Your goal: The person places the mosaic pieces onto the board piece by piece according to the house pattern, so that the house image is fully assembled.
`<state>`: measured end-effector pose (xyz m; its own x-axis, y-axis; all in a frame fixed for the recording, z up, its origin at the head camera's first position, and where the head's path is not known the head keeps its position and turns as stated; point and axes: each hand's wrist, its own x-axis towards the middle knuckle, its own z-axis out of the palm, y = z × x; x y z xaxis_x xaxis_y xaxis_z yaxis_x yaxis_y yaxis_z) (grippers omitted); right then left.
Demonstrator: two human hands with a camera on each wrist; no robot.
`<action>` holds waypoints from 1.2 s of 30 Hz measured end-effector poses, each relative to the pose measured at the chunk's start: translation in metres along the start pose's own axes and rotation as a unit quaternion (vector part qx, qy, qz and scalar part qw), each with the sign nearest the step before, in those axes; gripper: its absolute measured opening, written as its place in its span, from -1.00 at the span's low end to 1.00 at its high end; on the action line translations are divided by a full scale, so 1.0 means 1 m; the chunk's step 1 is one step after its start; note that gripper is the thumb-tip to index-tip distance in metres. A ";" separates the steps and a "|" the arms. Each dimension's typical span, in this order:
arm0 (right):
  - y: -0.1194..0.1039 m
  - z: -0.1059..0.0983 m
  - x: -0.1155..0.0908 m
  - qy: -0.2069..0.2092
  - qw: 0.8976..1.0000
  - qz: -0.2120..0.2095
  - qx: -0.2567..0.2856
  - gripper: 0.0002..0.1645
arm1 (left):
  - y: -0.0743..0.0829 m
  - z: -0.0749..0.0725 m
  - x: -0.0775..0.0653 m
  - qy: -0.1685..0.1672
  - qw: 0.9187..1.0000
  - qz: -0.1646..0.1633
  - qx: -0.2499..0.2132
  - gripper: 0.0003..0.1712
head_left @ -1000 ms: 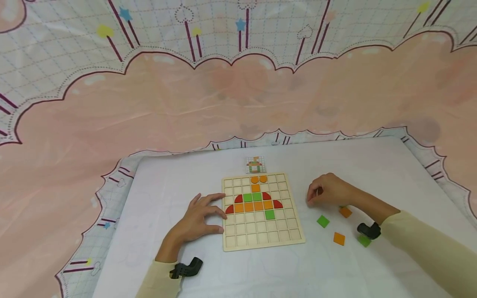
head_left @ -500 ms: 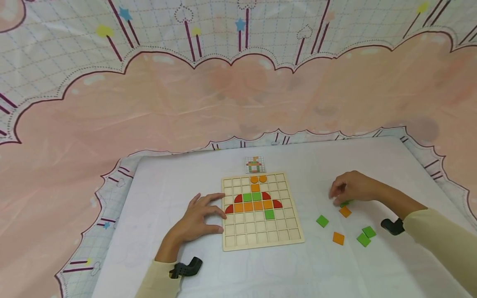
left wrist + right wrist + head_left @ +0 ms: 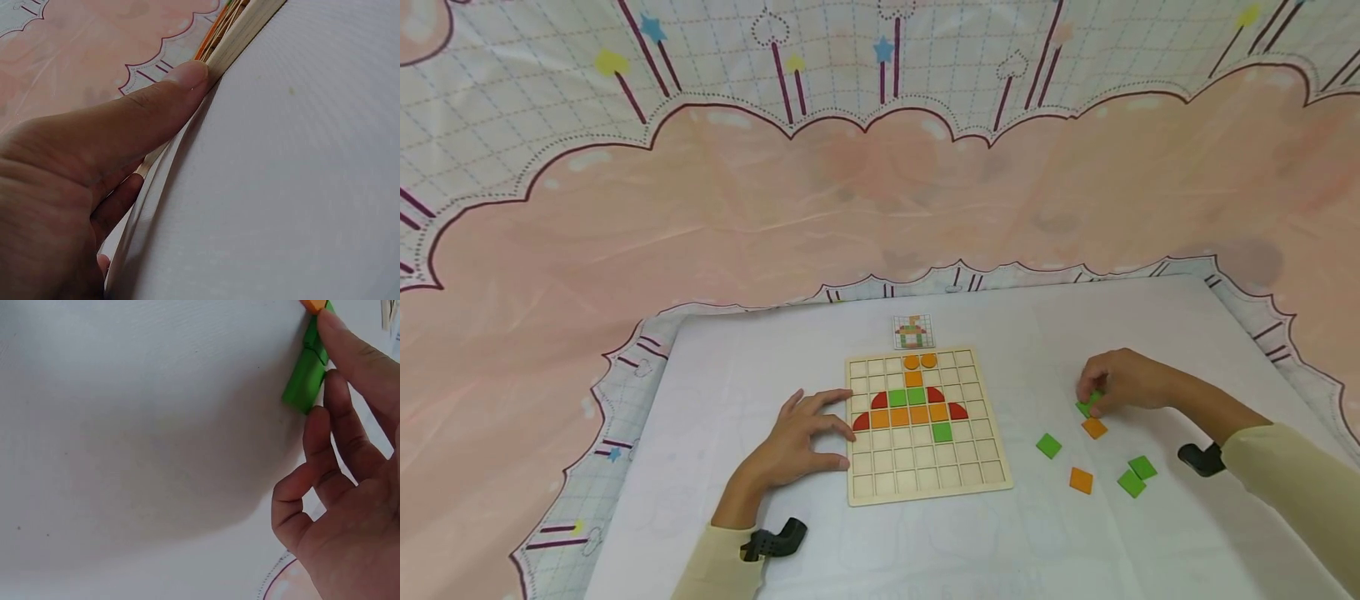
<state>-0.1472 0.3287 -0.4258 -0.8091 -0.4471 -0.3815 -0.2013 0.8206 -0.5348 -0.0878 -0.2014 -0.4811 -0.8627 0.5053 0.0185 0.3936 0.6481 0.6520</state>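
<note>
My left hand rests at the left edge of a wooden grid board, fingers spread. Its thumb lies against the board's side in the left wrist view. Red quarter-round, green square, orange square and orange round pieces form a pattern on the board. To the right, my right hand pinches at a green square tile, thumb and fingertips curled about it. The right wrist view shows another green piece right beside that green tile. An orange square tile lies just in front.
A small picture card lies behind the board. Nearer me on the right are a loose green tile, an orange tile and two touching green tiles. A white cloth covers the table; a patterned sheet hangs behind.
My right hand has moved right, away from the board, and come down onto the green tiles behind the orange one. The left hand has stayed at the board's edge.
</note>
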 end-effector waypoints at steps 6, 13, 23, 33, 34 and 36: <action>0.003 0.002 0.001 0.012 1.000 -0.023 -0.007 -0.72 | -0.001 0.001 0.000 0.000 1.000 0.000 0.002 -0.67; 0.002 0.004 0.005 0.020 0.999 -0.026 -0.019 -0.74 | -0.002 0.001 0.000 0.002 1.000 0.004 0.003 -0.67; -0.008 0.006 0.018 0.029 0.999 -0.021 0.016 -0.84 | 0.000 0.001 0.000 0.003 1.000 -0.001 0.000 -0.67; -0.046 0.024 0.049 0.042 0.993 -0.092 0.065 -0.93 | -0.001 0.001 0.000 0.003 1.000 0.002 0.001 -0.67; -0.051 0.026 0.053 0.040 0.992 -0.101 0.070 -0.92 | -0.001 0.001 0.000 0.002 1.000 0.003 0.001 -0.67; -0.062 0.032 0.061 0.040 0.990 -0.109 0.075 -0.91 | -0.001 0.001 0.000 0.002 1.000 0.003 0.002 -0.68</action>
<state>-0.1667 0.2395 -0.4398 -0.7972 -0.5740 -0.1872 -0.2967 0.6425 -0.7065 -0.0883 -0.2017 -0.4828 -0.8610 0.5079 0.0253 0.4005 0.6467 0.6492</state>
